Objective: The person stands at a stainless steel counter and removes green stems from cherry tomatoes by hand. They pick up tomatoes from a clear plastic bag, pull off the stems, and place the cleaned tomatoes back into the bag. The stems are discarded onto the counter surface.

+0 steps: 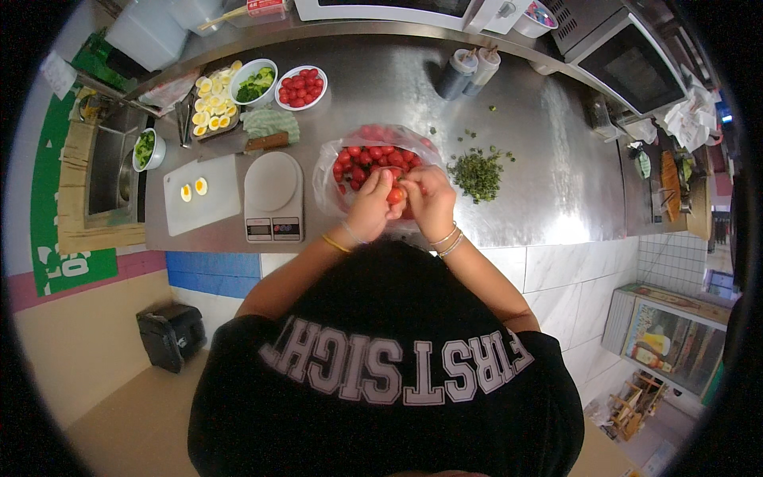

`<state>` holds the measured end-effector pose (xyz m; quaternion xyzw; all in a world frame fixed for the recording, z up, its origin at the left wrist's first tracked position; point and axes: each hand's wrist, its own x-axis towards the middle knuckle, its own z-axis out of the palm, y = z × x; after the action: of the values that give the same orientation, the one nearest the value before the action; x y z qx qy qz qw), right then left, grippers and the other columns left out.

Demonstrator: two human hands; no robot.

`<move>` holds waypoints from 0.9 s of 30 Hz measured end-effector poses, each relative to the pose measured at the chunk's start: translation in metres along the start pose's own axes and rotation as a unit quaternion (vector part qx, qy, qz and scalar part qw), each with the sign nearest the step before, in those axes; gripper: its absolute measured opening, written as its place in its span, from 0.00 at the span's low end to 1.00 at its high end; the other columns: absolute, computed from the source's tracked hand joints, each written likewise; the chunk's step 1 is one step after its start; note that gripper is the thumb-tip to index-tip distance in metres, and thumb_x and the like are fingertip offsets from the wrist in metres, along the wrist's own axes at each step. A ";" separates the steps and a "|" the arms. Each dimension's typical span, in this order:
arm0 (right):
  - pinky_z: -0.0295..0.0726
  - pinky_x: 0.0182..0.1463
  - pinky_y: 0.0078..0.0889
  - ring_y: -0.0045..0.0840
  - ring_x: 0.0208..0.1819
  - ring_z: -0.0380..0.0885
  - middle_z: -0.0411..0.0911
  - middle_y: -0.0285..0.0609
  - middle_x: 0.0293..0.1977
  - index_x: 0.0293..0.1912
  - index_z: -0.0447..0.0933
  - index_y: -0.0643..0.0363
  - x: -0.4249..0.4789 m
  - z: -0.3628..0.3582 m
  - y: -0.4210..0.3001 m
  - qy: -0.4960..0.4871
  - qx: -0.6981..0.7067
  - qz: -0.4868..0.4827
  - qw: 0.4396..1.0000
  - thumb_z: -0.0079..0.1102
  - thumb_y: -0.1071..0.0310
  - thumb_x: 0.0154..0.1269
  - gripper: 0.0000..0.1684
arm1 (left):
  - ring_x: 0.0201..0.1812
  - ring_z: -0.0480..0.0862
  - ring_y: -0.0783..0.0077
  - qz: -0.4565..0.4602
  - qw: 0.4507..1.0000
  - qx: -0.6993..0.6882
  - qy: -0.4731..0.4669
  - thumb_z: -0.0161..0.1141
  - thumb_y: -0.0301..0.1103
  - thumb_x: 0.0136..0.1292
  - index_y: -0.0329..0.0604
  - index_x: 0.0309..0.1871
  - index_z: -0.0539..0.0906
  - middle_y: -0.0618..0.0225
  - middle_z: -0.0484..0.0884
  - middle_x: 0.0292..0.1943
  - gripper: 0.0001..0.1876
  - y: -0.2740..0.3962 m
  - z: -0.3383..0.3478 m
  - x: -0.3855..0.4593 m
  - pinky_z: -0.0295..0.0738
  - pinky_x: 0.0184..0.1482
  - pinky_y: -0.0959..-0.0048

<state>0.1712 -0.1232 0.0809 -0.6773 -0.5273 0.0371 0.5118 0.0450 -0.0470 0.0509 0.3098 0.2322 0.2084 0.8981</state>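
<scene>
My left hand (pixel 371 206) grips a red cherry tomato (pixel 395 195) between thumb and fingers, over a clear plastic bag (pixel 326 179) standing with its mouth spread wide. Loose cherry tomatoes (pixel 359 173) fill the bag. Close against the held tomato, my right hand (pixel 433 200) has its thumb and fingertips bent together at the tomato's upper side. Whether a stem is pinched there is hidden by the fingers. Right of the bag lies a pile of green tomato stems (pixel 478 174), with a few scattered beyond it on the steel counter (pixel 536 197).
To the left are a digital kitchen scale (pixel 274 194), a white cutting board (pixel 205 217) with two egg halves, and a knife (pixel 266 142) beside a cloth. Behind stand a tray of halved eggs (pixel 214 104), bowls of broccoli (pixel 255 83) and tomatoes (pixel 301 88), and two squeeze bottles (pixel 458 74).
</scene>
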 end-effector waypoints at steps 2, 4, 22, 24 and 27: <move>0.80 0.45 0.36 0.39 0.38 0.81 0.82 0.47 0.35 0.36 0.80 0.62 0.000 0.000 0.005 0.007 -0.036 -0.070 0.997 0.70 0.79 0.55 0.09 | 0.24 0.70 0.79 -0.020 1.000 0.003 0.006 0.41 0.49 0.83 0.50 0.54 0.72 0.72 0.75 0.32 0.15 -0.003 -0.006 0.001 0.64 0.26 0.80; 0.80 0.46 0.38 0.40 0.39 0.80 0.81 0.47 0.35 0.35 0.80 0.62 0.003 -0.004 0.013 0.032 -0.065 -0.084 0.994 0.70 0.79 0.55 0.09 | 0.25 0.73 0.77 -0.024 0.993 0.097 0.056 0.44 0.48 0.82 0.49 0.56 0.72 0.70 0.77 0.34 0.15 -0.009 -0.015 0.006 0.69 0.28 0.79; 0.79 0.54 0.43 0.42 0.47 0.80 0.83 0.48 0.42 0.44 0.83 0.59 -0.008 0.045 0.049 -0.222 0.003 -0.153 0.963 0.63 0.80 0.55 0.15 | 0.41 0.85 0.42 0.069 0.525 0.848 -0.016 0.48 0.30 0.71 0.42 0.49 0.72 0.49 0.85 0.39 0.08 0.044 -0.109 -0.020 0.80 0.43 0.50; 0.76 0.56 0.44 0.40 0.48 0.79 0.83 0.44 0.41 0.45 0.82 0.57 -0.012 0.081 0.048 -0.290 0.046 -0.160 0.943 0.64 0.74 0.57 0.14 | 0.40 0.85 0.42 0.098 0.512 0.853 -0.029 0.48 0.30 0.70 0.42 0.49 0.71 0.50 0.85 0.37 0.08 0.037 -0.114 -0.028 0.80 0.43 0.49; 0.73 0.54 0.44 0.40 0.47 0.78 0.83 0.43 0.39 0.43 0.82 0.56 -0.019 0.110 0.050 -0.409 -0.055 -0.105 0.905 0.65 0.71 0.56 0.13 | 0.42 0.85 0.42 0.024 0.553 0.832 0.041 0.49 0.30 0.70 0.41 0.50 0.70 0.48 0.84 0.39 0.08 0.040 -0.105 -0.036 0.79 0.43 0.49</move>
<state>0.1320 -0.0612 -0.0173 -0.5702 -0.7599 0.2277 0.2136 -0.0507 0.0114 0.0141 0.9156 0.3309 -0.0441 0.2243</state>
